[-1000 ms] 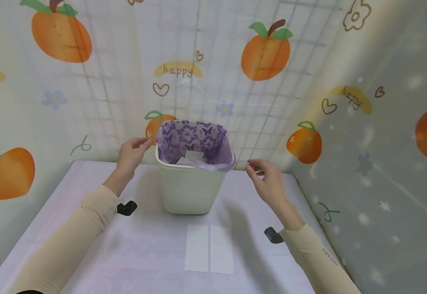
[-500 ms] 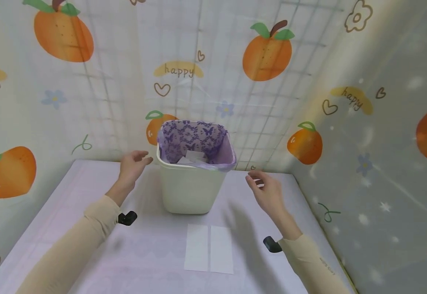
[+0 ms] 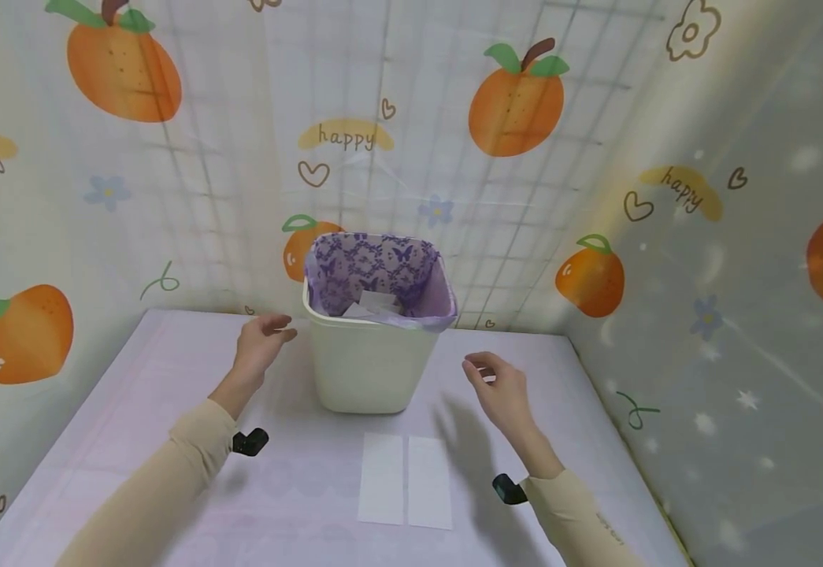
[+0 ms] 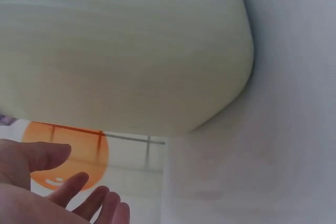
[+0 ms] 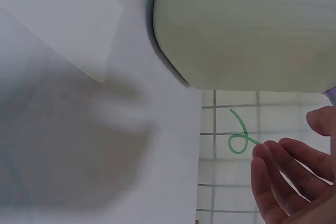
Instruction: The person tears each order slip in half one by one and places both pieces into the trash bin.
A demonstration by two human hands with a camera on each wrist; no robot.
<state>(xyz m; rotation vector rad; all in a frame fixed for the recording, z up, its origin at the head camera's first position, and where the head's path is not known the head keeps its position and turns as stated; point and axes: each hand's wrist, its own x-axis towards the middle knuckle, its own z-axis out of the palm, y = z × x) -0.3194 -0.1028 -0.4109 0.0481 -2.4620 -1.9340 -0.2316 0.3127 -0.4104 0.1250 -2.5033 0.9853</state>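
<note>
The left hand (image 3: 262, 342) is just beside the pale bin (image 3: 372, 370), off its left wall with a narrow gap between; its thumb stands apart from the loosely bent fingers, and the hand's inner side turns toward the bin. The right hand (image 3: 499, 386) is off the opposite wall, near but clear of it; its fingers curve in gently, and the right wrist view shows the thumb apart from them. Both hands are raised above the table (image 3: 298, 504), the right one lower in the head view.

The forearms slant inward from the bottom edge in beige sleeves (image 3: 170, 472), a small black device (image 3: 250, 442) at each wrist. Between the hands the bin stands upright, lined with a purple butterfly-patterned bag (image 3: 397, 268) holding white pieces (image 3: 377, 299). Nearer the person, two white sheets (image 3: 381, 479) lie side by side, a thin strip of table between them. Behind hangs a white curtain (image 3: 241, 79) printed with oranges (image 3: 517, 114), hearts and "happy".
</note>
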